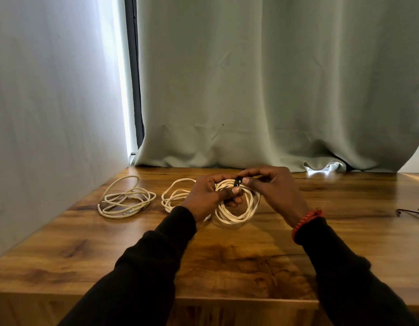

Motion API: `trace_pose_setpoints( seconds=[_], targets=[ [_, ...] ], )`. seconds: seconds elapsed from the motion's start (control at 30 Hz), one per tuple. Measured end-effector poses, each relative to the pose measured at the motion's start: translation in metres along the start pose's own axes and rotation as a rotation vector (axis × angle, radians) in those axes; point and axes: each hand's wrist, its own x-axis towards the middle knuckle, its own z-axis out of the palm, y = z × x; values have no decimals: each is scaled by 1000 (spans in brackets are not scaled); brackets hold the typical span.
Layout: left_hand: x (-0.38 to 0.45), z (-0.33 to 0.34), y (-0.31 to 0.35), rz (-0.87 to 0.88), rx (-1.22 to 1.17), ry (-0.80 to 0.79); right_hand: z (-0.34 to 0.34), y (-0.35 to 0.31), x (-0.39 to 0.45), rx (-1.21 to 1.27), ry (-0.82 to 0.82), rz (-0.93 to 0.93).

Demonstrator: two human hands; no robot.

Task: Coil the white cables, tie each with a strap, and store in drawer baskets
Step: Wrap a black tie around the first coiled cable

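We see the left hand (207, 196) curled round the top of a coiled white cable (236, 208), its thumb laid across the bundled strands and its fingers wrapped underneath. The coil hangs below the hand as a neat ring of several turns, and its lower edge seems to rest on the wooden tabletop (203, 262), though we cannot tell for certain.

Just beside the left thumb, the right hand (272, 187) pinches a small black strap (238, 180) between thumb and fingertips, right at the top of the coil where the left hand grips it. The strap sits against the strands; we cannot tell whether it is fastened. On the right wrist we see a red braided bracelet (306, 223) at the cuff of a dark sleeve.

To the left of the left hand, and partly hidden behind it, lies a second loose white cable (175, 196) on the tabletop. Further left again, well apart from the hand, a third white cable (126, 198) lies in loose loops near the wall. Far to the right of the right hand, at the picture's edge, we see thin dark straps or wires (413, 214) on the tabletop, too small to tell. Beyond both hands a pale curtain (274, 90) hangs down to the tabletop.
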Motion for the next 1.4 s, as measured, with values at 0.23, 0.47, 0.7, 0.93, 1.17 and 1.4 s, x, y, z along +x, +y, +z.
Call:
trace_pose_setpoints(
  seconds=[0.23,0.47,0.7,0.93,1.17,1.4],
  targets=[
    [-2,-1,1,-51,-1,-67,-11,2,1,31,-100,66],
    [-2,1,2,-59,-26,-61,-10,7,6,-70,-142,60],
    [1,2,1,-34,-75,2,-4,3,11,41,-61,113],
    [3,-1,0,-15,-25,2,2,3,4,11,37,44],
    [2,-3,1,0,-5,6,6,2,0,-68,25,-34],
    [2,-2,1,1,35,21,11,15,-2,-313,-7,-258]
  ],
)
